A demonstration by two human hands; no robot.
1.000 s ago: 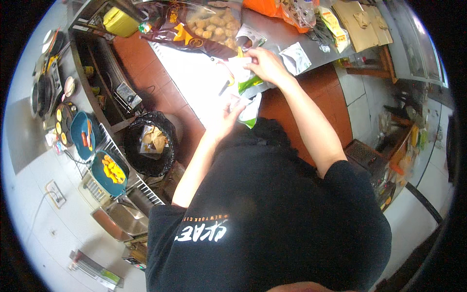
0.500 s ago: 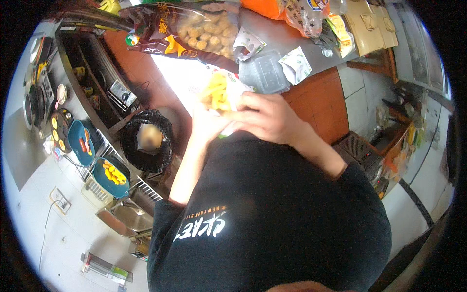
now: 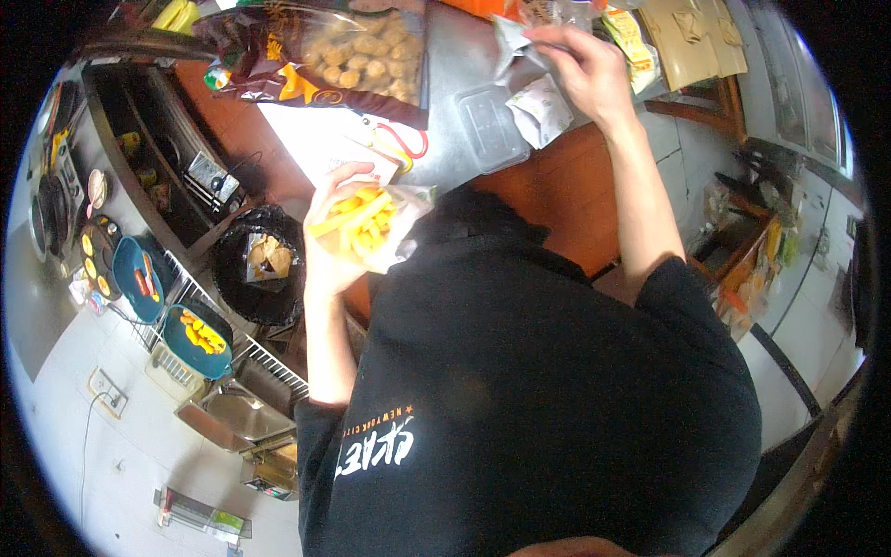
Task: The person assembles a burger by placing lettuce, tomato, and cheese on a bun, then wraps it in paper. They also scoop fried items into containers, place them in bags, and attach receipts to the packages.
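My left hand [image 3: 327,243] holds a clear plastic bag of yellow fries [image 3: 367,225] close to my chest, above the counter edge. My right hand [image 3: 580,63] is stretched to the far side of the steel counter [image 3: 455,111], with its fingers pinched on a crumpled clear wrapper [image 3: 512,35]. A folded white paper packet [image 3: 543,110] and an empty clear plastic tub [image 3: 487,125] lie just below that hand. Red-handled scissors [image 3: 401,144] lie between the hands.
A large bag of golden nuggets [image 3: 357,51] lies at the far left of the counter. A black-lined bin [image 3: 255,265] stands on the floor at left. Blue trays of food [image 3: 195,339] sit on a wire rack. Brown paper bags [image 3: 691,37] lie at the far right.
My left hand has kept the bag of fries and brought it in toward my chest. My right hand left it and reached out to the far counter, where it took the clear wrapper.
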